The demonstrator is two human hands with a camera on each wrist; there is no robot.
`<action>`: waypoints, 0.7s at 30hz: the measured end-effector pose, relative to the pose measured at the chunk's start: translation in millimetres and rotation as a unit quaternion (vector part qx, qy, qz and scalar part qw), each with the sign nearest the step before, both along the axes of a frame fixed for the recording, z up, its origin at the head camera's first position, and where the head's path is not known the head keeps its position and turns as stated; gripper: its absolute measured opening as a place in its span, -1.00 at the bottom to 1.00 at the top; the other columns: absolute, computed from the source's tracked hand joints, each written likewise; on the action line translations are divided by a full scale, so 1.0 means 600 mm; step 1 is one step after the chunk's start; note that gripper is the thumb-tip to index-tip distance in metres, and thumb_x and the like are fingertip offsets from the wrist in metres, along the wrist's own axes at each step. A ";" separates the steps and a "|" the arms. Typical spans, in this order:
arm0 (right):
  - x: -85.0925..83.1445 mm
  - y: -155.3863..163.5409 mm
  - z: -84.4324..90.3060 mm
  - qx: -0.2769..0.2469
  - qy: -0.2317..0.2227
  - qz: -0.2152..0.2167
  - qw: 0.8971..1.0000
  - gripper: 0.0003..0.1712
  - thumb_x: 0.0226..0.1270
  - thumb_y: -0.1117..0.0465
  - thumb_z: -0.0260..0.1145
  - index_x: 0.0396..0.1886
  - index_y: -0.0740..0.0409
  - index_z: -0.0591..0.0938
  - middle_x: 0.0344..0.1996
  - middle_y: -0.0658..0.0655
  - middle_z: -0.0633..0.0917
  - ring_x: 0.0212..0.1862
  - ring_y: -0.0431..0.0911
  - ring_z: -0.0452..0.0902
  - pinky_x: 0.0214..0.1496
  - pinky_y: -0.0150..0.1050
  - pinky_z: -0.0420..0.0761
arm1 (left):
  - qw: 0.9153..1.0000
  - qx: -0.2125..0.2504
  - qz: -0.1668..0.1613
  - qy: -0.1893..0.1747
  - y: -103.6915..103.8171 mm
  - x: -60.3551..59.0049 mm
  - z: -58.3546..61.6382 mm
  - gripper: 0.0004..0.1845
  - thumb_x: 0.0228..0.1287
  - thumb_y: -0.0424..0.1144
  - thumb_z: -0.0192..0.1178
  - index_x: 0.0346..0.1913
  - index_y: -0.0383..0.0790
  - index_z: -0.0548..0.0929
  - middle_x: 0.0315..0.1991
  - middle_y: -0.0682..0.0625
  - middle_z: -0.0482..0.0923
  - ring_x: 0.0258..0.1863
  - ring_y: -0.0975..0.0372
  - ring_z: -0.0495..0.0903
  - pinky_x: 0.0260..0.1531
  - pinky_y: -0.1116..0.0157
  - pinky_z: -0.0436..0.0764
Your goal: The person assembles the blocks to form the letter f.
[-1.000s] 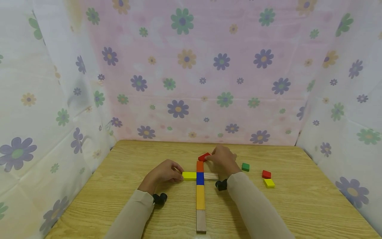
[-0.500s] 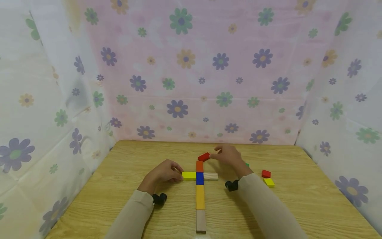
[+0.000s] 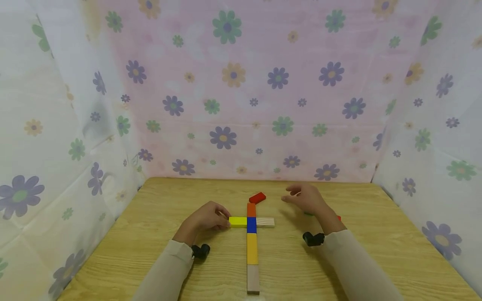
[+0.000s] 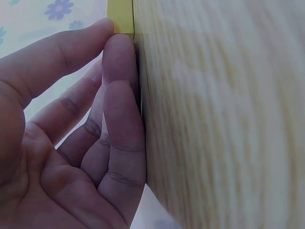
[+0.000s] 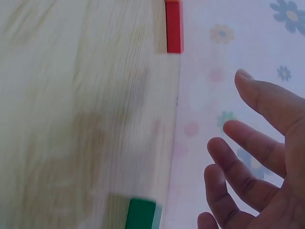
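Observation:
Several small blocks lie in a cross. A yellow block point(image 3: 238, 222) forms its left arm, and a plain wood block point(image 3: 265, 222) its right arm. Between them is a blue block point(image 3: 251, 225), with an orange-red block point(image 3: 251, 210) beyond it. A red block point(image 3: 257, 198) lies slanted at the far tip. My left hand point(image 3: 208, 215) rests on the table, fingertips at the yellow block's outer end. In the left wrist view its thumb and a finger touch that end point(image 4: 120, 19). My right hand point(image 3: 306, 198) is right of the red block, fingers spread, holding nothing.
An orange-yellow block point(image 3: 252, 248) and a light brown block point(image 3: 253, 279) continue the stem nearer me. A green block point(image 5: 140, 213) and another red block point(image 3: 339, 218) are partly hidden by the right hand and wrist. A flowered cloth point(image 3: 260, 138) stands behind the wooden table point(image 3: 169, 196).
My right hand has let go of the slanted red block and moved right, its fingers spreading. It now covers most of the loose blocks. My left hand stays at the yellow block.

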State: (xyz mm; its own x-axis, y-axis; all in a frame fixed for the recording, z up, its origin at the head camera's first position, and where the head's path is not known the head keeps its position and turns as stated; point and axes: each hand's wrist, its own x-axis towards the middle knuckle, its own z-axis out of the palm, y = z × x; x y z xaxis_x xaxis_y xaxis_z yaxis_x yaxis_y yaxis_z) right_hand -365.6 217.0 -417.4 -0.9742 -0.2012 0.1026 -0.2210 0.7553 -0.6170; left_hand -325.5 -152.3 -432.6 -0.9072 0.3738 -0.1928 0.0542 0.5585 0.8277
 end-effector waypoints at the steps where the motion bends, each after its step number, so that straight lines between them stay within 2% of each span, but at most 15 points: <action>1: 0.002 0.006 -0.001 0.001 -0.001 0.000 1.000 -0.34 0.36 -0.19 0.43 0.28 0.12 0.66 0.13 0.27 0.71 0.11 0.18 0.66 0.09 0.11 0.68 | 1.000 0.001 0.001 0.000 0.000 0.001 0.001 -0.74 0.25 -0.30 0.46 -0.02 -0.26 0.78 -0.34 -0.04 0.75 -0.40 0.17 0.69 -0.33 0.27 0.69; 13: 0.029 0.080 -0.007 -0.011 -0.027 -0.016 0.999 -0.28 0.38 -0.22 0.41 0.35 0.14 0.61 0.26 0.32 0.60 0.23 0.25 0.55 0.17 0.16 0.64 | 1.000 0.009 -0.005 -0.002 0.006 -0.003 0.002 -0.74 0.25 -0.30 0.47 -0.02 -0.26 0.78 -0.32 -0.05 0.75 -0.39 0.17 0.69 -0.31 0.25 0.71; 17: 0.031 0.096 -0.012 -0.014 -0.042 -0.024 0.999 -0.27 0.36 -0.21 0.43 0.35 0.15 0.60 0.27 0.33 0.60 0.23 0.26 0.55 0.17 0.17 0.63 | 1.000 0.008 -0.009 0.000 0.007 -0.005 0.001 -0.73 0.25 -0.29 0.46 -0.01 -0.26 0.77 -0.30 -0.06 0.75 -0.38 0.16 0.69 -0.29 0.25 0.71; 21: 0.030 0.106 -0.019 -0.018 -0.059 -0.014 0.998 -0.27 0.35 -0.17 0.45 0.36 0.16 0.60 0.26 0.34 0.61 0.22 0.26 0.57 0.16 0.15 0.66 | 1.000 -0.002 -0.001 0.004 0.002 -0.005 -0.005 -0.73 0.24 -0.29 0.47 -0.02 -0.25 0.78 -0.28 -0.04 0.73 -0.38 0.17 0.69 -0.30 0.26 0.71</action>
